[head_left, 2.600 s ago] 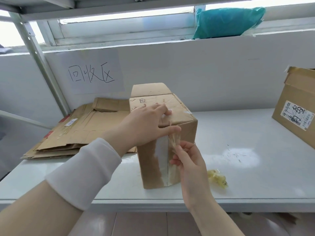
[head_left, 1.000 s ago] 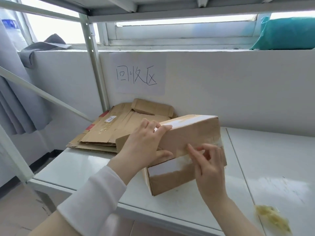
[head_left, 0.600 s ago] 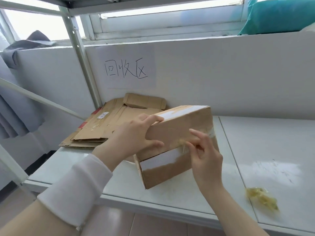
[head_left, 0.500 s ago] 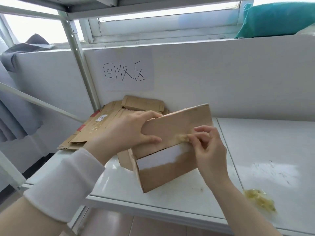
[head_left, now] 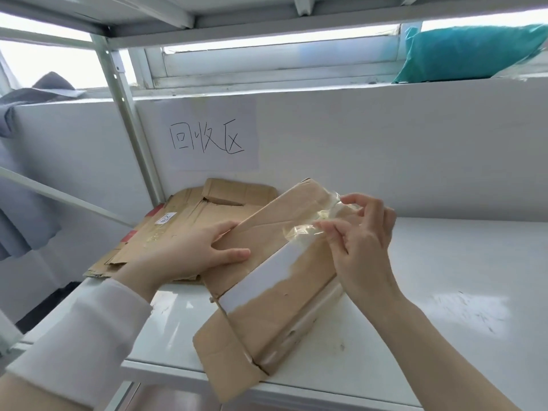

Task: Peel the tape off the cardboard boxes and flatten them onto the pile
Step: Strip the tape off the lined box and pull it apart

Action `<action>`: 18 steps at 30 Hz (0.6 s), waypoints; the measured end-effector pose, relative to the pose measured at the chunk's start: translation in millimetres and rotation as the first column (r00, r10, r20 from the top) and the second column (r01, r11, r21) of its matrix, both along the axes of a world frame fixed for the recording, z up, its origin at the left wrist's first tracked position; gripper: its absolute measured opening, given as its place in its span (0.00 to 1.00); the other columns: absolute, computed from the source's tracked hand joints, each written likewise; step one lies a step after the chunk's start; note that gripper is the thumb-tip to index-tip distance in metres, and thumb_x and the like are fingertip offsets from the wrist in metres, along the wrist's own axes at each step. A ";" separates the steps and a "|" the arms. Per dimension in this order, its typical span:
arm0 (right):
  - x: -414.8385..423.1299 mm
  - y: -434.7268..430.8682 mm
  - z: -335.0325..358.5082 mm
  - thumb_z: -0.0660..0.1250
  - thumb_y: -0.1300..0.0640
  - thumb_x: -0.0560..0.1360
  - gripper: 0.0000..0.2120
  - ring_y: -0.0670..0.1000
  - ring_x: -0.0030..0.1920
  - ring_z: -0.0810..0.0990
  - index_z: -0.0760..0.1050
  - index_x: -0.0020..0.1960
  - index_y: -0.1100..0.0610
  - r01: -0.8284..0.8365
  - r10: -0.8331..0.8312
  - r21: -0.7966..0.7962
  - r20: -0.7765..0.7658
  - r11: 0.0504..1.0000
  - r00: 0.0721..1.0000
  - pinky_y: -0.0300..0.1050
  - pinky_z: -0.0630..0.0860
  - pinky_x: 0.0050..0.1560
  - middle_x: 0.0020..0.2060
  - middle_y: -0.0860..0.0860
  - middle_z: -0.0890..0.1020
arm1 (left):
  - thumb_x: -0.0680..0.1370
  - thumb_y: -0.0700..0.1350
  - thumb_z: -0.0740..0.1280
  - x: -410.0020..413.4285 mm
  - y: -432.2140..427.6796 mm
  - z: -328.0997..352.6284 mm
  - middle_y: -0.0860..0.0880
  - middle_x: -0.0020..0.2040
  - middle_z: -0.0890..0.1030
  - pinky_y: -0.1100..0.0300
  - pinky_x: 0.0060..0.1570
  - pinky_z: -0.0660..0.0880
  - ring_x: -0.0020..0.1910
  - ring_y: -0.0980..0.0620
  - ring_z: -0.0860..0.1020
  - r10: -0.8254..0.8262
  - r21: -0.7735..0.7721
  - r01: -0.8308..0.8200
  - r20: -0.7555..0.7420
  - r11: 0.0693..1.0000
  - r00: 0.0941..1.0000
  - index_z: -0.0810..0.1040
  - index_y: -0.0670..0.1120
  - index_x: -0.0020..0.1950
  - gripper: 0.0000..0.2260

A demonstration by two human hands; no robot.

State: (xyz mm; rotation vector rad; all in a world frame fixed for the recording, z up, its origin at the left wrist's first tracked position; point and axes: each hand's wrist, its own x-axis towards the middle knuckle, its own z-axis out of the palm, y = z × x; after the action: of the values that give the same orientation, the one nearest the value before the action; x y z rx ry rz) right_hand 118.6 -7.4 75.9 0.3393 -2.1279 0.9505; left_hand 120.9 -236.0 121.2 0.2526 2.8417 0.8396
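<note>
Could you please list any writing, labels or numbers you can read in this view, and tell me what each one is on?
"回收区": handwritten on the white paper sheet stuck to the wall.
Small white sticker on the flattened cardboard pile: bears dark characters, too small to read.
The cardboard box being peeled shows no readable text.

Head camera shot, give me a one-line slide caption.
Right hand peels clear tape off a cardboard box steadied by the left hand.

White wall (head_left: 385,137) carries a handwritten paper sign (head_left: 207,134); bright windows (head_left: 267,59) glow above the white bench (head_left: 459,262).
</note>
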 end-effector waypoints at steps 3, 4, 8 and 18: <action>1.9 -1.3 -2.9 0.56 0.41 0.72 0.20 0.45 0.51 0.61 0.82 0.50 0.49 -0.071 0.072 0.122 0.000 0.990 0.997 0.36 0.56 0.56 0.51 0.46 0.77 | 0.74 0.58 0.64 1.8 -7.8 -11.2 0.69 0.46 0.69 0.77 0.40 0.66 0.45 0.68 0.71 0.057 0.039 -0.058 0.021 0.998 0.998 0.63 0.67 0.53 0.12; 2.4 -1.7 -1.7 0.60 0.40 0.70 0.19 0.45 0.51 0.63 0.81 0.51 0.49 -0.068 0.071 0.120 -0.022 0.990 0.997 0.36 0.59 0.56 0.48 0.45 0.79 | 0.73 0.61 0.64 1.8 -10.1 -15.3 0.68 0.47 0.70 0.76 0.42 0.67 0.46 0.66 0.72 0.068 0.038 -0.069 0.006 0.997 0.998 0.63 0.65 0.58 0.16; 4.4 -11.2 8.4 0.73 0.45 0.63 0.21 0.49 0.46 0.74 0.79 0.54 0.48 0.017 -0.015 0.051 -0.042 0.999 0.999 0.45 0.69 0.56 0.39 0.39 0.78 | 0.71 0.64 0.62 3.8 -10.2 -20.7 0.61 0.57 0.73 0.68 0.46 0.70 0.51 0.62 0.73 0.070 0.059 -0.069 -0.010 0.996 0.997 0.58 0.58 0.73 0.32; -3.9 -23.9 14.2 0.69 0.58 0.72 0.08 0.25 0.41 0.68 0.70 0.47 0.53 -0.040 0.047 -0.088 0.084 0.995 0.995 0.33 0.61 0.44 0.33 0.40 0.72 | 0.47 0.83 0.34 33.2 35.5 -48.2 0.55 0.76 0.41 0.54 0.71 0.47 0.74 0.53 0.47 0.047 -0.219 -0.135 -0.364 0.966 0.930 0.44 0.66 0.72 0.54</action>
State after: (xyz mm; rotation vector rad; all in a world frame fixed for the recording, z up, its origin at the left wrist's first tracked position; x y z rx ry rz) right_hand 114.7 -31.3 90.2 0.3071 -2.1571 1.0967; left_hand 154.1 -200.5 73.1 0.2633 3.2812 0.4936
